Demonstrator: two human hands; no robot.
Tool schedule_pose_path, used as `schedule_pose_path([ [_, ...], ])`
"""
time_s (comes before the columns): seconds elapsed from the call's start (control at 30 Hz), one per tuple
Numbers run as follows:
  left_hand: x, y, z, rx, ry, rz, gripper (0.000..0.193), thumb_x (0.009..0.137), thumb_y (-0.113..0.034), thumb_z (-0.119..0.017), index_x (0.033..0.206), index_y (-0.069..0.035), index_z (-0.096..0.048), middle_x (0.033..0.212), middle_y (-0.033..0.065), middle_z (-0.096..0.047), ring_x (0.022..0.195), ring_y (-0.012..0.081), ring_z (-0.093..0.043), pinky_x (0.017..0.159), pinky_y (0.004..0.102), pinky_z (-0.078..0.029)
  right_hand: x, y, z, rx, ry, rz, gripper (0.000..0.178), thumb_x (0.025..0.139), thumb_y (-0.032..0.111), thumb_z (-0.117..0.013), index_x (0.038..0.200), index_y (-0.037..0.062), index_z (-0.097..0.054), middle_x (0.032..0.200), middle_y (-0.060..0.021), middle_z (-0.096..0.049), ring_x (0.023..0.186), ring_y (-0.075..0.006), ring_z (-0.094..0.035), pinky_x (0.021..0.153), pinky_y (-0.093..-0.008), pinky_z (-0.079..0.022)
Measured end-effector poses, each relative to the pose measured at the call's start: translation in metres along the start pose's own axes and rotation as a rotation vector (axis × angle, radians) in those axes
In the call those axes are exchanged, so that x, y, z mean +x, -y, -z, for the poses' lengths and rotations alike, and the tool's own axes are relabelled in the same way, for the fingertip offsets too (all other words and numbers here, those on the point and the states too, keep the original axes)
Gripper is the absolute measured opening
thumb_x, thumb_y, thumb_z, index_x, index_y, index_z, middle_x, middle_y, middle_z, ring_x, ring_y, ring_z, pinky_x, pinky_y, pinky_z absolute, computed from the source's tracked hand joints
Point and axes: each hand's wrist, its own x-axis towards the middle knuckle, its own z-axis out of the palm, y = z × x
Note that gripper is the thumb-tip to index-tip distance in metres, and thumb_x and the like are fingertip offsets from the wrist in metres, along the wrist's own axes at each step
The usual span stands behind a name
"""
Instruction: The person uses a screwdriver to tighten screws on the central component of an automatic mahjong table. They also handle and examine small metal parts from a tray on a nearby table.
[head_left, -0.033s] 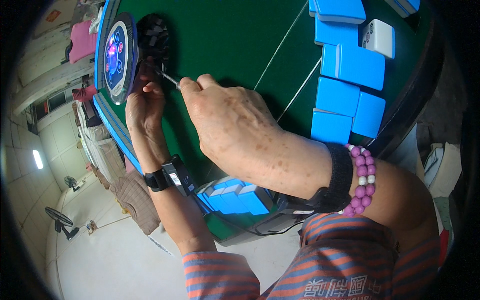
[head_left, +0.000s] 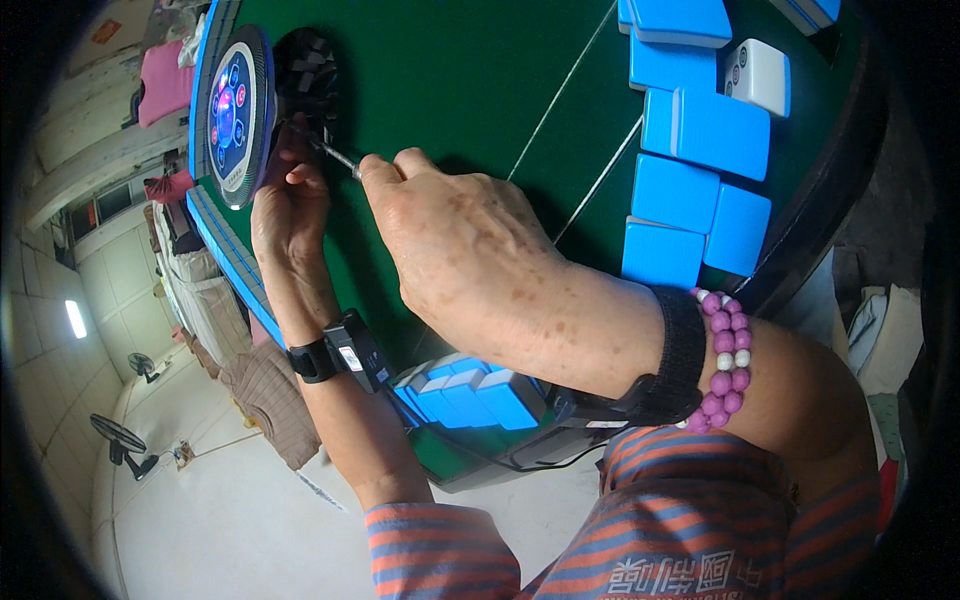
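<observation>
A thin metal screwdriver (head_left: pixel 338 157) sticks out of my right hand (head_left: pixel 470 240), whose fingers are wrapped round its handle. Its shaft points left, into the shadow under a round control panel (head_left: pixel 240 172) with lit buttons, raised above the green mahjong table (head_left: pixel 430 70). My left hand (head_left: pixel 295 215) is at the panel's underside, palm turned up and fingers curled near the screwdriver's tip. What these fingers grip is hidden in shadow. Behind the panel is a dark opening (head_left: pixel 308 70) in the tabletop with black parts inside.
Blue-backed mahjong tiles (head_left: pixel 675 190) lie in a staggered row at the right, with one white tile (head_left: pixel 757 78) showing its face. More blue tiles (head_left: pixel 470 393) stand by the near edge. A black cable (head_left: pixel 540 465) hangs below that edge. Two fans (head_left: pixel 120 438) are at the left.
</observation>
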Motion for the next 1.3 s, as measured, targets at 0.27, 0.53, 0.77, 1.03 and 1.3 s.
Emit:
schedule_pose_path([
  [0.27,0.002,-0.003,0.008,-0.011,0.053,0.016,0.034,0.093,-0.006,-0.053,0.126,0.000,-0.049,0.121,0.0144,-0.056,0.085,0.0122,-0.061,0.058,0.0170,-0.050,0.000,0.012,0.012,-0.067,0.046,-0.018,0.034,0.077,-0.002,-0.057,0.110,-0.0070,-0.049,0.096,-0.0207,-0.058,0.080,-0.0367,-0.065,0.067,-0.0413,-0.054],
  [0.53,0.003,-0.003,0.009,-0.017,0.061,0.012,0.035,0.092,-0.004,-0.055,0.126,0.000,-0.049,0.121,0.0143,-0.056,0.087,0.0138,-0.061,0.059,0.0183,-0.050,0.002,0.002,-0.002,-0.144,0.086,-0.024,0.032,0.079,0.000,-0.057,0.109,-0.0070,-0.048,0.097,-0.0212,-0.057,0.080,-0.0360,-0.065,0.066,-0.0411,-0.054],
  [0.77,0.001,0.007,0.003,0.060,0.021,-0.078,0.032,0.092,-0.002,-0.052,0.124,-0.002,-0.050,0.119,0.0138,-0.056,0.086,0.0127,-0.060,0.060,0.0194,-0.050,0.008,-0.003,-0.015,-0.055,0.020,-0.111,0.020,0.086,0.009,-0.056,0.103,-0.0007,-0.052,0.092,-0.0196,-0.060,0.079,-0.0378,-0.063,0.067,-0.0434,-0.052],
  [1.03,-0.001,0.011,-0.010,0.226,0.013,-0.128,0.025,0.090,0.001,-0.053,0.115,-0.003,-0.052,0.117,0.0158,-0.056,0.075,0.0100,-0.056,0.058,0.0189,-0.049,0.009,-0.009,-0.024,0.354,-0.058,-0.177,0.016,0.087,0.009,-0.055,0.098,-0.0023,-0.055,0.078,-0.0205,-0.060,0.074,-0.0373,-0.060,0.066,-0.0425,-0.048],
  [1.3,-0.001,0.014,-0.013,0.197,0.028,-0.137,0.028,0.090,0.005,-0.047,0.117,-0.003,-0.050,0.115,0.0169,-0.056,0.070,0.0089,-0.052,0.056,0.0181,-0.048,0.004,-0.010,-0.020,0.402,-0.047,-0.150,0.020,0.088,0.010,-0.054,0.103,-0.0039,-0.055,0.079,-0.0206,-0.061,0.073,-0.0378,-0.061,0.065,-0.0415,-0.048],
])
